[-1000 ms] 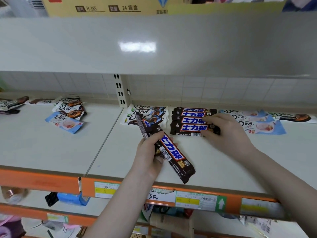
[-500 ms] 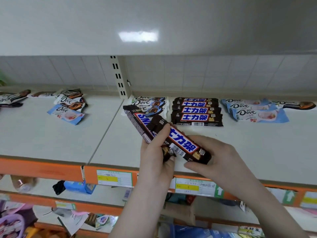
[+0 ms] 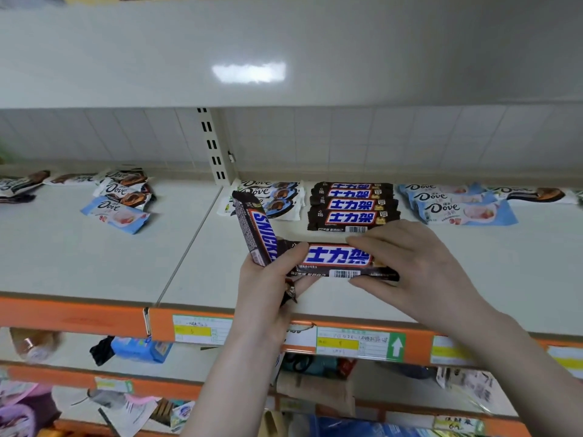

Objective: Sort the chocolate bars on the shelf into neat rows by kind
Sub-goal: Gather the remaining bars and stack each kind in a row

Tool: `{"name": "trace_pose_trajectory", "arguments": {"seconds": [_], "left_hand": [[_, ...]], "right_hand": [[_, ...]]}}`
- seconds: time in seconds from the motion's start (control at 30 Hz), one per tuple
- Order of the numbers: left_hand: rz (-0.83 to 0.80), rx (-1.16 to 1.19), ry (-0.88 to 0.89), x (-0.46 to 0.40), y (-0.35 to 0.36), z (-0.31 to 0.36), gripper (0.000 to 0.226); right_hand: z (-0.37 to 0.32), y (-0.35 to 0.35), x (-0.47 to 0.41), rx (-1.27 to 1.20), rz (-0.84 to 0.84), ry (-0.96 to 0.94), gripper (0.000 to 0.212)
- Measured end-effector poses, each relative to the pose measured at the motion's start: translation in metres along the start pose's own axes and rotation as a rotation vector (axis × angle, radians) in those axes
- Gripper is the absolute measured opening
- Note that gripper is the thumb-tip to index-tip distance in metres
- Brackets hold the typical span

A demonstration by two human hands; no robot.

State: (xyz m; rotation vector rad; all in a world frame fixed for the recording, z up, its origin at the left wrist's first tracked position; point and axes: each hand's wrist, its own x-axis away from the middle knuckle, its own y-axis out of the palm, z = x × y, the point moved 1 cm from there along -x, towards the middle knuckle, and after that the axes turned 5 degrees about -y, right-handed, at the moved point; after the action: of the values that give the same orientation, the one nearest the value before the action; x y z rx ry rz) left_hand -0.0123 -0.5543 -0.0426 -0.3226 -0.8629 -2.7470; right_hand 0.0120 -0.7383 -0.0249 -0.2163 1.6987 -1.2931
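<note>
1. A Snickers bar (image 3: 339,259) with Chinese lettering is held level above the front of the white shelf (image 3: 94,263), at the frame's centre.
2. The right hand (image 3: 410,266) pinches this bar's right half: fingers over the top edge, thumb under the bottom edge, clamped on the wrapper.
3. The left hand (image 3: 268,288) grips the same bar's left end with its thumb closed over the face.
4. The left hand also holds a second Snickers bar (image 3: 255,228), tilted toward 11 o'clock, English logo showing. Its lower end disappears into the palm.
5. At 12 o'clock from the held bar, a row of four Snickers bars (image 3: 353,206) lies flat, edges overlapping, near the shelf's back.
6. At 10 o'clock, just beside that row, lies a stack of white Dove bars (image 3: 277,197).
7. At 2 o'clock lie overlapping blue Dove bars (image 3: 457,206).
8. At 9 o'clock, well apart on the left shelf section, sits a loose pile of mixed Dove bars (image 3: 123,200).
9. The orange shelf edge (image 3: 79,320) carries price labels (image 3: 353,342) at 6 o'clock.
</note>
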Motion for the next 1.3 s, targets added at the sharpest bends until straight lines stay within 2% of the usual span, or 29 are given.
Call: {"name": "trace_pose_trajectory", "arguments": {"seconds": [0.17, 0.27, 0.43, 0.57, 0.83, 0.9, 1.0, 1.1, 1.2, 1.3], "left_hand": [[0.058, -0.111, 0.028, -0.012, -0.005, 0.002, 0.024], [0.112, -0.087, 0.033, -0.019, -0.007, 0.002, 0.02], [0.104, -0.164, 0.009, -0.021, -0.007, 0.001, 0.018], [0.106, -0.262, -0.006, -0.02, -0.007, 0.003, 0.024], [0.05, -0.288, -0.07, -0.02, -0.004, 0.002, 0.045], [0.02, -0.315, -0.077, -0.02, -0.003, 0.003, 0.041], [-0.025, -0.5, 0.041, -0.018, -0.004, 0.005, 0.024], [-0.096, -0.771, 0.206, -0.017, -0.008, 0.011, 0.008], [-0.149, -0.973, 0.3, -0.017, -0.009, 0.017, 0.018], [-0.22, -1.07, 0.346, -0.016, -0.005, 0.023, 0.022]], "right_hand": [[0.018, 0.005, -0.004, 0.026, -0.012, -0.044, 0.041], [0.035, 0.009, -0.006, 0.044, -0.032, -0.039, 0.042], [0.058, 0.024, -0.01, 0.038, -0.078, 0.022, 0.044], [0.065, 0.034, -0.012, 0.021, -0.071, 0.048, 0.043], [0.066, 0.043, -0.012, -0.044, -0.085, 0.127, 0.039], [0.065, 0.042, -0.013, -0.059, -0.102, 0.142, 0.039], [0.063, 0.037, -0.014, -0.056, -0.106, 0.169, 0.039], [0.059, 0.023, -0.017, -0.272, 0.005, 0.374, 0.035], [0.05, 0.007, -0.022, -0.739, 0.047, 0.57, 0.029], [0.035, -0.006, -0.026, -0.906, -0.067, 0.506, 0.037]]}}
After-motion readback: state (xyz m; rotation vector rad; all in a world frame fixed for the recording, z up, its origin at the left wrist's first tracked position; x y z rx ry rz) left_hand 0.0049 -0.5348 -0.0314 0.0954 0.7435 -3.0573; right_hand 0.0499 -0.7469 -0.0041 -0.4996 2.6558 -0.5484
